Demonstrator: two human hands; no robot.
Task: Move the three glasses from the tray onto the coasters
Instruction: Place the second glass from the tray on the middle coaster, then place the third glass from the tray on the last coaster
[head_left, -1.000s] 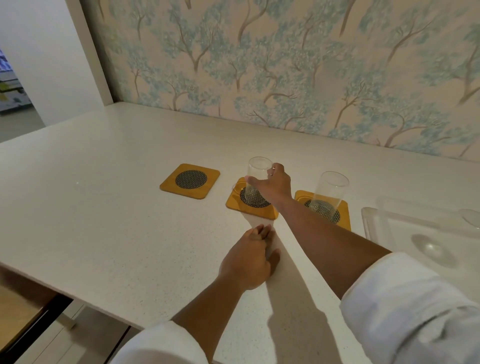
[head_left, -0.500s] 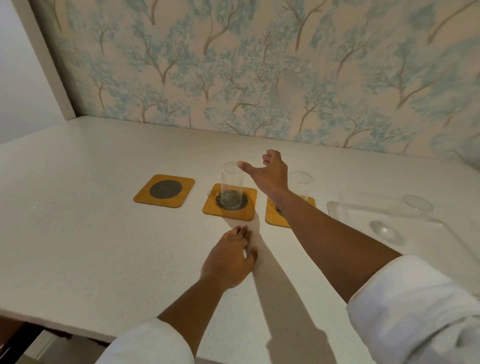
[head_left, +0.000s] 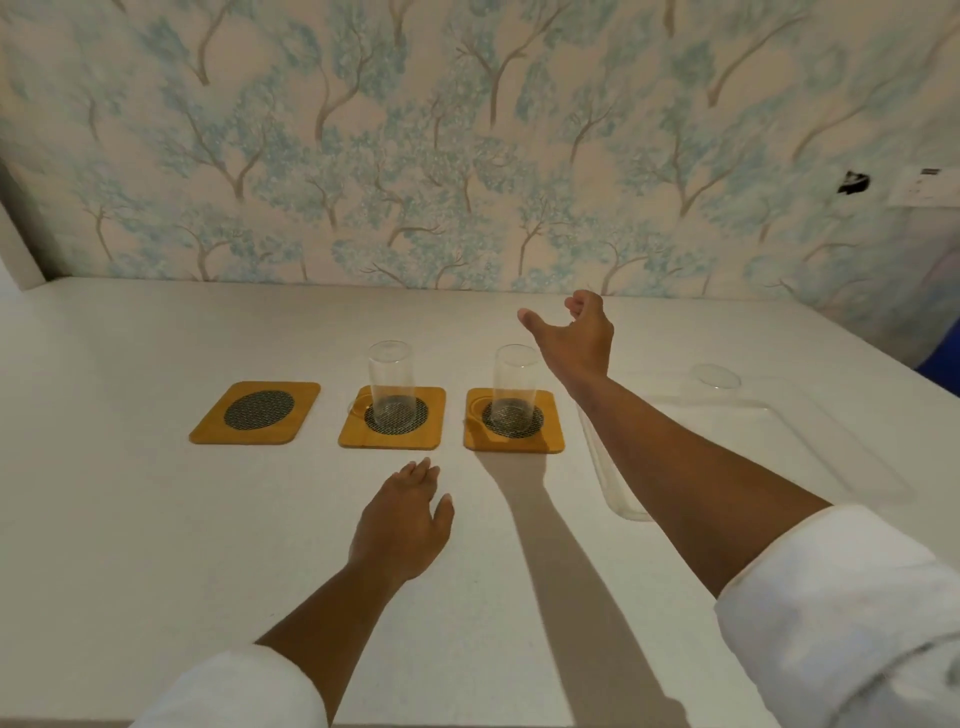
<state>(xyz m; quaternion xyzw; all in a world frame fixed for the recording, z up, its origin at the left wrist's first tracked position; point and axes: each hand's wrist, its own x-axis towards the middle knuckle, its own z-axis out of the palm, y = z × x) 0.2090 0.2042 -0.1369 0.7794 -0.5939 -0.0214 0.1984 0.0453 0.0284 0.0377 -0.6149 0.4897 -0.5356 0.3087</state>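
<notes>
Three yellow coasters with dark mesh centres lie in a row on the white counter. The left coaster (head_left: 254, 413) is bare. A clear glass (head_left: 388, 382) stands upright on the middle coaster (head_left: 393, 425), and a second glass (head_left: 515, 384) stands on the right coaster (head_left: 514, 427). A clear tray (head_left: 753, 447) lies to the right, with a third glass (head_left: 712, 379) at its far edge. My right hand (head_left: 571, 338) hovers open in the air between the right glass and the tray, holding nothing. My left hand (head_left: 402, 519) rests flat on the counter below the middle coaster.
A wall with blue tree wallpaper (head_left: 467, 156) runs along the back of the counter. A white fitting (head_left: 922, 187) is mounted on the wall at the far right. The counter's front edge (head_left: 467, 722) lies at the bottom.
My right hand let go of the glass on the middle coaster and swung right and up, past the right glass toward the tray. The view has shifted right. My left hand stayed put.
</notes>
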